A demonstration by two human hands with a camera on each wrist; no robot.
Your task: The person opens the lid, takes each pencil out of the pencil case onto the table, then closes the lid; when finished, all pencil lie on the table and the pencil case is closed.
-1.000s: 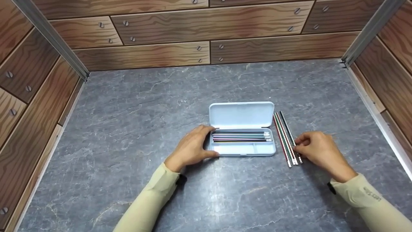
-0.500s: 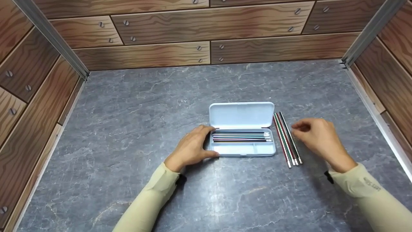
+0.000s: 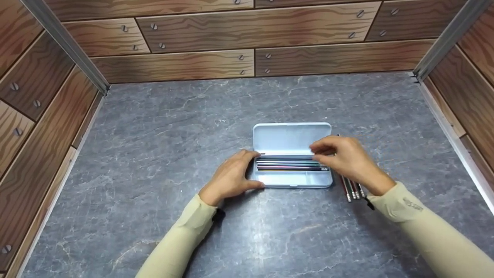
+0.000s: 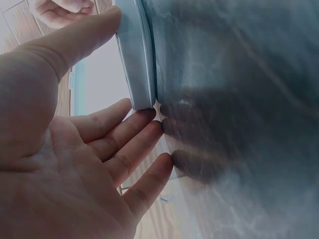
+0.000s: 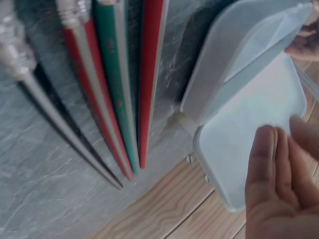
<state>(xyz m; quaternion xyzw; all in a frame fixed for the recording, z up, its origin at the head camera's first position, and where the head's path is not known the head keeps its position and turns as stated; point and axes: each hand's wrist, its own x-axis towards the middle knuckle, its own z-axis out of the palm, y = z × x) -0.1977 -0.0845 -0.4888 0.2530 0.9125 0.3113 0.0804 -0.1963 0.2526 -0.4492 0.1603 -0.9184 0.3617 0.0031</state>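
Observation:
A light blue pencil case (image 3: 285,179) stands open on the table with its lid (image 3: 281,138) tilted up at the back. Several pencils (image 3: 287,163) lie lengthwise in its rear compartment. My left hand (image 3: 230,175) holds the case's left end, thumb at the front corner and fingers at the end wall in the left wrist view. Over the right end of the case hovers my right hand (image 3: 347,156), thumb and fingertips apart with nothing visible between them. Several loose pencils (image 3: 352,189), red, green and black striped, lie to the right, partly hidden under my right hand and wrist.
The front compartment of the case has a small divider (image 3: 307,178). Wood-print walls (image 3: 208,63) border the grey marbled table (image 3: 162,127) at the back and both sides.
My right hand first pulls away from the loose pencils, then moves left over the case's right end. My left hand keeps its place on the case. The head view shifts slightly.

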